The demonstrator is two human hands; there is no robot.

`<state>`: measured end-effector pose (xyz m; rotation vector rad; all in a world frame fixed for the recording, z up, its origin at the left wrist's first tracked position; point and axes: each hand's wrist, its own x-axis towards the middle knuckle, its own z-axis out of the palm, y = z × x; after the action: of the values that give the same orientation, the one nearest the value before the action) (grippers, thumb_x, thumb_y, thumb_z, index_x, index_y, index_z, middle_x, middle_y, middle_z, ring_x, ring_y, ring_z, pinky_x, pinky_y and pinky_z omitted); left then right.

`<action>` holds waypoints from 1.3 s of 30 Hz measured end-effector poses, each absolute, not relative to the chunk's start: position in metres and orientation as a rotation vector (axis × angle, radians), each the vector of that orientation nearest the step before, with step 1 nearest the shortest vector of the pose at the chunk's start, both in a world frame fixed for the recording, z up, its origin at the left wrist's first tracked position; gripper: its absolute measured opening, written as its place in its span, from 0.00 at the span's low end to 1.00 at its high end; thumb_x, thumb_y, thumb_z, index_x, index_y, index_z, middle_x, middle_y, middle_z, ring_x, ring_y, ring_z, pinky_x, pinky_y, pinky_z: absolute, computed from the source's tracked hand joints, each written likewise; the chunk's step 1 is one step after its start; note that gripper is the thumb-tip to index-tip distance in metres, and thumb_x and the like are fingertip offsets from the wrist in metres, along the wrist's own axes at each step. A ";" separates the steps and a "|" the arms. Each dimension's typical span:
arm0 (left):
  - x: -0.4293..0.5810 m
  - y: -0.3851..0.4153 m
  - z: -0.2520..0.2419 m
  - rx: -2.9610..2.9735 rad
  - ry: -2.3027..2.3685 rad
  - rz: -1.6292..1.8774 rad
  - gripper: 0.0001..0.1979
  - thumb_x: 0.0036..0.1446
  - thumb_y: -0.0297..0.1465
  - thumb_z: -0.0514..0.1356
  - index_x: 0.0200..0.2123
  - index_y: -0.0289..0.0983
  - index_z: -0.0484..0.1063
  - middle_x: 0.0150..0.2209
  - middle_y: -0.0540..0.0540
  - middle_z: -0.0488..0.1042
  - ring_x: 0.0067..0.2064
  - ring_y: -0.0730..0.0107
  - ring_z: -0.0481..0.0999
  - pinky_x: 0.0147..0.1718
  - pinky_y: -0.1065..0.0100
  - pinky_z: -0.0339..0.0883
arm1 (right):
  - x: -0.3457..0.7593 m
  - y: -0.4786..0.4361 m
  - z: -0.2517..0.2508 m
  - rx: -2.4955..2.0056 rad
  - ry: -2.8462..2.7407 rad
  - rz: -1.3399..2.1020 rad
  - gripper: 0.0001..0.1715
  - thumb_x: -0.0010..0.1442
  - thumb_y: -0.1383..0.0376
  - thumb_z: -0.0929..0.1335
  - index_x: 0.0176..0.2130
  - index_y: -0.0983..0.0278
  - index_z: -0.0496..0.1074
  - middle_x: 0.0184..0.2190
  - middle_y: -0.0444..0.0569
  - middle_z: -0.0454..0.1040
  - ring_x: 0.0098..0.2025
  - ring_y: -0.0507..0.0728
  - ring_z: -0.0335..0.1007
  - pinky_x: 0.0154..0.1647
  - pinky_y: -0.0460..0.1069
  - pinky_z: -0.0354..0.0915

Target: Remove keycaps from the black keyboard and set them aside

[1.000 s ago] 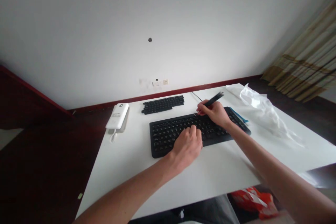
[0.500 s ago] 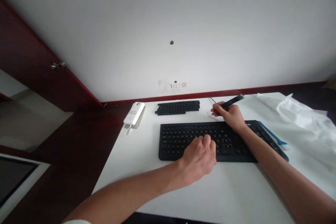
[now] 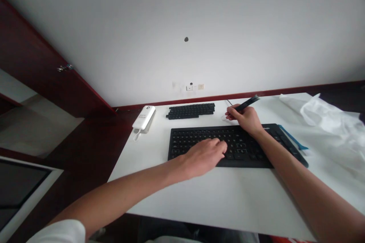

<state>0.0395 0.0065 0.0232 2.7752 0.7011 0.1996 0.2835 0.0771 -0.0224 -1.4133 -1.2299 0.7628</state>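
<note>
Just in front of the black keyboard (image 3: pixel 248 148), the white counter (image 3: pixel 199 197) carries both forearms. The left hand (image 3: pixel 201 155) lies across the keyboard's near left half, and its left fingers (image 3: pixel 219 143) now stretch out fairly flat over the keys, no longer curled as they were half a second ago; they grip nothing. The right hand (image 3: pixel 245 119) sits at the keyboard's far edge, its right fingers (image 3: pixel 231 111) closed around a black pen-shaped tool (image 3: pixel 248 103), held like a pen with the upper end tilted away to the right. The tool's lower tip looks pale beside the far edge, though it is probably too small and blurred to identify. Along the keyboard's right end lies a blue strip (image 3: pixel 291 137), and further right a crumpled white plastic bag (image 3: pixel 325 115). Beyond the far edge rests a loose black strip of keys (image 3: pixel 190 111), with a white power bank (image 3: pixel 143 117) and its short cable to the left of that. Farther off, behind the keyboard, a wall socket plate (image 3: pixel 195 87) sits above dark red skirting (image 3: pixel 228 97).
</note>
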 end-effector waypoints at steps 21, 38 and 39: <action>-0.006 0.120 0.010 2.159 1.155 0.474 0.04 0.61 0.29 0.66 0.39 0.40 0.83 0.37 0.46 0.84 0.39 0.64 0.84 0.43 0.66 0.76 | 0.282 0.075 -0.018 -1.498 -1.362 0.719 0.18 0.63 0.51 0.71 0.37 0.64 0.79 0.31 0.53 0.84 0.30 0.59 0.81 0.36 0.50 0.75; 0.018 0.124 0.002 2.477 1.143 0.610 0.10 0.67 0.30 0.62 0.47 0.42 0.83 0.45 0.46 0.83 0.42 0.65 0.82 0.47 0.65 0.73 | 0.281 0.079 -0.023 -1.382 -1.343 0.823 0.31 0.63 0.39 0.70 0.34 0.64 0.77 0.33 0.55 0.83 0.29 0.57 0.78 0.32 0.50 0.75; 0.017 0.123 0.004 2.510 1.134 0.616 0.09 0.67 0.30 0.62 0.46 0.42 0.83 0.45 0.47 0.83 0.42 0.66 0.81 0.46 0.66 0.73 | 0.282 0.078 -0.023 -1.386 -1.351 0.819 0.30 0.63 0.40 0.70 0.34 0.64 0.77 0.33 0.55 0.83 0.29 0.57 0.78 0.33 0.50 0.75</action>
<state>0.0166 0.1228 0.0041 2.5101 1.1343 0.6164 0.2817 0.0784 -0.0230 -1.3862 -1.3509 0.8190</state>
